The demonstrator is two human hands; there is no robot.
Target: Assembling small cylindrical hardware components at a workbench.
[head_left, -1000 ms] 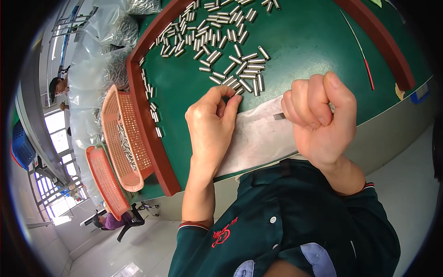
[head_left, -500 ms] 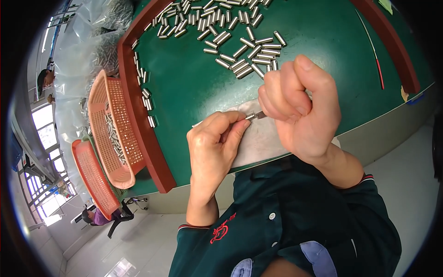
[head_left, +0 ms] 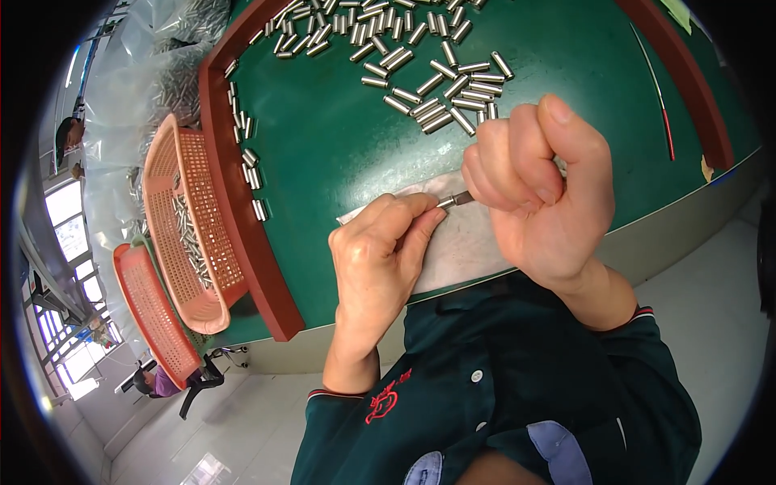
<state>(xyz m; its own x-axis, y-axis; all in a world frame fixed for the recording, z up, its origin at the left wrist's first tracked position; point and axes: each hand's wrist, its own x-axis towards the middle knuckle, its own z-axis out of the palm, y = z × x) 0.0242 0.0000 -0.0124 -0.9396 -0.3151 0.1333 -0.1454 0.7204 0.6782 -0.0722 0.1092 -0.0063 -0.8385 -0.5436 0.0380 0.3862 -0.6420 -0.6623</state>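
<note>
My left hand [head_left: 368, 255] pinches a small shiny metal cylinder [head_left: 445, 204] between thumb and fingertips, above a pale cloth [head_left: 465, 250] on the green table. My right hand [head_left: 550, 198] is closed in a fist, thumb up, around a tool whose grey metal tip [head_left: 463, 197] sticks out toward my left hand. That tip meets the free end of the cylinder; whether it sits inside cannot be made out. The tool's handle is hidden in the fist. Just beyond my hands lies a loose group of similar metal cylinders [head_left: 437, 122].
More cylinders [head_left: 376, 28] are heaped at the table's far side, and several line the left red-brown rail [head_left: 242, 202]. Left of it stand an orange basket [head_left: 218, 230] holding small metal parts, a second basket [head_left: 153, 303] and clear plastic bags [head_left: 121, 129]. A thin red-handled rod [head_left: 668, 133] lies right.
The view has shifted slightly, moving the baskets left and the loose cylinders right in the picture. My right fist sits a little farther right; both hands keep their holds.
</note>
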